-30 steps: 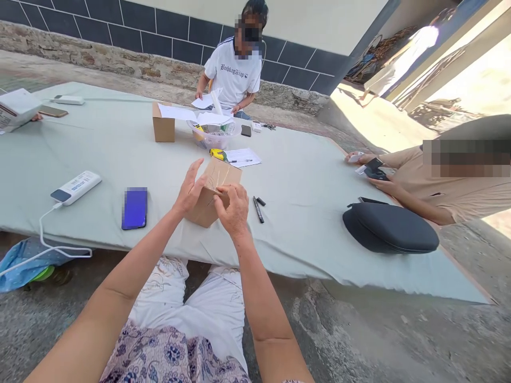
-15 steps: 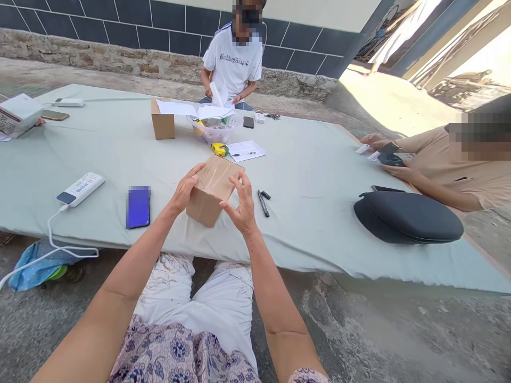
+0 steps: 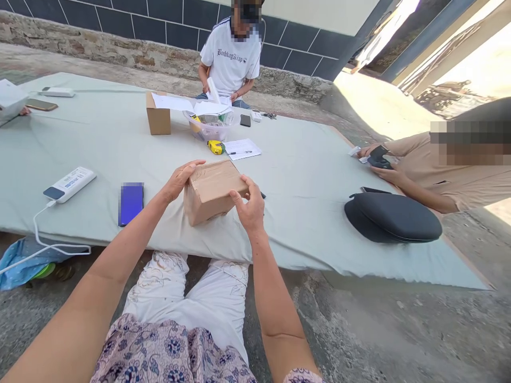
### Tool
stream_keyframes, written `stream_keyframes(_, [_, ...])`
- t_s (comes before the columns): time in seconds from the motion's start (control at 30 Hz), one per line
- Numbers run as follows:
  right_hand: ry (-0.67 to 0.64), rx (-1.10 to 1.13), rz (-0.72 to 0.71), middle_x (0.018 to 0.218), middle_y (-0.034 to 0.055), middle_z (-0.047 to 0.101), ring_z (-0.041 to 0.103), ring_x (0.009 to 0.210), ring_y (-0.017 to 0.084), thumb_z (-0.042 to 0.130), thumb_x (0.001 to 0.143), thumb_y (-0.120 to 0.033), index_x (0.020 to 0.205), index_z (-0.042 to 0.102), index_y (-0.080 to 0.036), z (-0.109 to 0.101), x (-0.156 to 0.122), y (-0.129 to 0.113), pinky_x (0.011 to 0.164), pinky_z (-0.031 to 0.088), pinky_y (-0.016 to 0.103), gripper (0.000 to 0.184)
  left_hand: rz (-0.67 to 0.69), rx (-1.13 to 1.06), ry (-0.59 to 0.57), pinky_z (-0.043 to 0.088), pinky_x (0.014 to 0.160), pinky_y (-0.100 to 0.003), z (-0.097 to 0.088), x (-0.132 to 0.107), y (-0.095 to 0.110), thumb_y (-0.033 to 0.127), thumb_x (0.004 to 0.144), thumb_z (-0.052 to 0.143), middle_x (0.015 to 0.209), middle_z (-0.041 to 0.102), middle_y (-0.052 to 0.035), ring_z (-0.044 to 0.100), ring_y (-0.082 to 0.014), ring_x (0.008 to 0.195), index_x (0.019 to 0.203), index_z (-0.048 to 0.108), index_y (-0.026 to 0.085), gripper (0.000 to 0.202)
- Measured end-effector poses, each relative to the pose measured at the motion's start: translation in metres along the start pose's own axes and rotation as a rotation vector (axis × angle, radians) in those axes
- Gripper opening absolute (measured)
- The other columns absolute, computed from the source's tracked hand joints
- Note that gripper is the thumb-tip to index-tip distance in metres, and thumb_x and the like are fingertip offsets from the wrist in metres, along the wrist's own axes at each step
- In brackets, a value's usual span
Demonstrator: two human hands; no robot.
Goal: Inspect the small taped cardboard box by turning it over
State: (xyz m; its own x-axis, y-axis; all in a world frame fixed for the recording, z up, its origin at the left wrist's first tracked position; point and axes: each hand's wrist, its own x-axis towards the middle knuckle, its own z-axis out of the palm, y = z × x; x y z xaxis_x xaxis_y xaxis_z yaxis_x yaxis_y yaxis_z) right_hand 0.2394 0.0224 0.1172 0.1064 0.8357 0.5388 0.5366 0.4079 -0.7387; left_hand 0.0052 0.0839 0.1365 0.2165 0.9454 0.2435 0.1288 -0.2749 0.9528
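Note:
A small brown cardboard box [image 3: 215, 186] is between my two hands, over the near part of the cloth-covered table. My left hand [image 3: 181, 180] grips its upper left edge, fingers laid along the top. On the box's right side, my right hand [image 3: 248, 205] has thumb and fingers closed on the edge. Dark pen lines show on the top face near my left fingers. A black marker [image 3: 262, 195] lies just beyond my right hand, mostly hidden by it. Left of the box lies a phone [image 3: 131, 204] with a blue screen.
A white power bank [image 3: 69, 184] with a cable lies left. Ahead are a yellow tape measure [image 3: 216, 147], a paper sheet [image 3: 242, 149], a plastic basin [image 3: 211, 129] and another cardboard box [image 3: 158, 118]. A black case [image 3: 393, 217] sits right. Co-workers sit opposite and at right.
The cardboard box has been turned, so a different side faces me. My right fingers, earlier raised and spread, now close on its right edge. The view has shifted slightly.

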Motion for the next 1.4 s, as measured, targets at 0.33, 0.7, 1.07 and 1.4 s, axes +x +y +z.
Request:
stream_keyframes(0.33, [-0.003, -0.075, -0.247, 0.095, 0.0068, 0.064, 0.064, 0.085, 0.020, 0.061, 0.094, -0.050, 0.112, 0.062, -0.021, -0.005, -0.040, -0.034, 0.071, 0.058, 0.036, 0.034, -0.155, 0.693, 0.158, 0.048, 0.088, -0.040, -0.018, 0.032, 0.053, 0.043, 0.082, 0.066, 0.084, 0.070, -0.0080, 0.065, -0.0289, 0.090, 0.073, 0.068, 0.019, 0.026])
stream_keyframes(0.7, [0.012, -0.202, -0.227, 0.136, 0.0142, 0.052, 0.051, 0.130, 0.034, 0.072, 0.079, -0.064, 0.103, 0.069, -0.025, -0.008, -0.025, -0.038, 0.108, 0.045, 0.058, 0.046, -0.054, 0.794, 0.115, 0.048, 0.095, -0.049, 0.027, 0.028, 0.045, 0.035, 0.091, 0.052, 0.109, 0.073, -0.0098, 0.065, -0.0343, 0.104, 0.114, 0.067, 0.026, 0.028])
stream_keyframes(1.07, [-0.059, 0.230, 0.045, 0.130, 0.0100, 0.062, 0.059, 0.119, 0.024, 0.064, 0.085, -0.055, 0.119, 0.058, -0.026, 0.006, -0.018, -0.001, 0.093, 0.057, 0.040, 0.045, 0.015, 0.644, 0.289, 0.047, 0.094, -0.042, 0.028, 0.017, 0.042, 0.028, 0.090, 0.051, 0.110, 0.074, -0.0060, 0.065, -0.0286, 0.102, 0.101, 0.070, 0.024, 0.022])
stream_keyframes(1.4, [-0.071, 0.325, 0.109, 0.124, 0.0071, 0.064, 0.062, 0.111, 0.021, 0.056, 0.084, -0.036, 0.116, 0.059, -0.024, 0.011, -0.005, 0.003, 0.091, 0.056, 0.037, 0.034, 0.061, 0.017, 0.373, 0.048, 0.101, -0.036, 0.022, -0.034, -0.030, 0.072, 0.095, 0.031, 0.126, 0.066, -0.0090, 0.059, -0.0254, 0.120, 0.118, 0.063, 0.022, 0.063])
